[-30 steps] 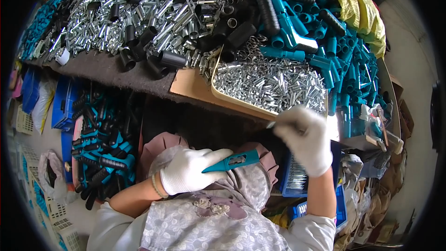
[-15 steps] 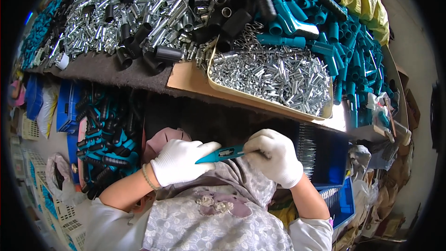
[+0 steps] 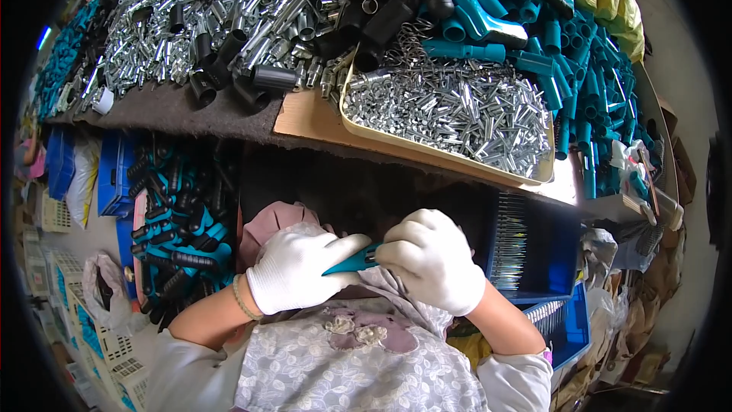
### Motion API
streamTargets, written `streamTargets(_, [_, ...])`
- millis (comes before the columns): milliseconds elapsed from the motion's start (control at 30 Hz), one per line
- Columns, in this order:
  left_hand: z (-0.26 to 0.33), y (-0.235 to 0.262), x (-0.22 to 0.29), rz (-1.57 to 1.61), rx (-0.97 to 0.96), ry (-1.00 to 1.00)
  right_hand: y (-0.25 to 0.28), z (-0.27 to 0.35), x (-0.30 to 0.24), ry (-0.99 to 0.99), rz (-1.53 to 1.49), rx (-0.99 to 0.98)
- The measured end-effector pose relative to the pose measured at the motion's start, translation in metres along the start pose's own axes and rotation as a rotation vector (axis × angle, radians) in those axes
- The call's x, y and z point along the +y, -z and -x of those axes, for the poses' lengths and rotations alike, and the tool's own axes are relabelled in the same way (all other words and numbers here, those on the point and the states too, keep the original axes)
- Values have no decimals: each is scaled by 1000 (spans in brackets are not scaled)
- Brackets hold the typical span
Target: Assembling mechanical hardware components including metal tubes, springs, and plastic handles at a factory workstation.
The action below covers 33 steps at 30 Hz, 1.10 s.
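Observation:
My left hand (image 3: pixel 296 270), in a white glove, is closed around one end of a teal plastic tool handle (image 3: pixel 352 261) in front of my apron. Over its other end lies my right hand (image 3: pixel 433 261), gloved in white too, with the fingers curled onto it. Only a short middle stretch of the handle shows between the hands, with a darker slot near the right fingers. Whether the right fingers also hold a small part cannot be seen.
Beyond my hands, a cream tray (image 3: pixel 450 162) of small metal pins stands on the bench edge (image 3: pixel 305 118). Metal parts and black sleeves (image 3: pixel 276 85) are heaped left, teal housings (image 3: pixel 587 99) right. A blue bin (image 3: pixel 545 259) holds thin rods; black-and-teal handles (image 3: pixel 187 252) are piled left.
My right hand has shifted left along the teal handle and now covers more of it, including most of the slot with metal inside. My left hand keeps its hold.

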<state>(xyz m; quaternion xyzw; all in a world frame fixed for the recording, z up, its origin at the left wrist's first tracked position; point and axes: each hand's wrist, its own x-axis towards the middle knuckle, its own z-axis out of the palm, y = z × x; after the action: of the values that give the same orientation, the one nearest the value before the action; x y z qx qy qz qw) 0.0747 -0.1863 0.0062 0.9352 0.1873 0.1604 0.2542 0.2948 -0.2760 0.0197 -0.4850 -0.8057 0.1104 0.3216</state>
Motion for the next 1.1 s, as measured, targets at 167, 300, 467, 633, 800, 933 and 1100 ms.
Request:
streamTargets(167, [1, -3, -3, 9, -10, 16, -1, -13, -18, -23, 253, -221])
streamTargets(300, [1, -8, -1, 10, -89, -1, -13, -19, -40, -203, 460, -434])
streamTargets(467, [0, -4, 9, 25, -163, 78, 6, -21, 0, -375, -58, -357])
streamTargets(633, [1, 11, 4, -67, -175, -89, -7, -25, 27, -561, -469, -765])
streamTargets(800, [-32, 67, 10, -226, -306, -143, 0, -34, 20, -457, -439, -397])
streamTargets(933, [-43, 161, 35, -115, -94, -142, 21, -57, 6, -205, -607, 26])
streamTargets(1100, [-28, 171, 26, 309, 474, -333, 19, -72, -13, -54, -761, 266])
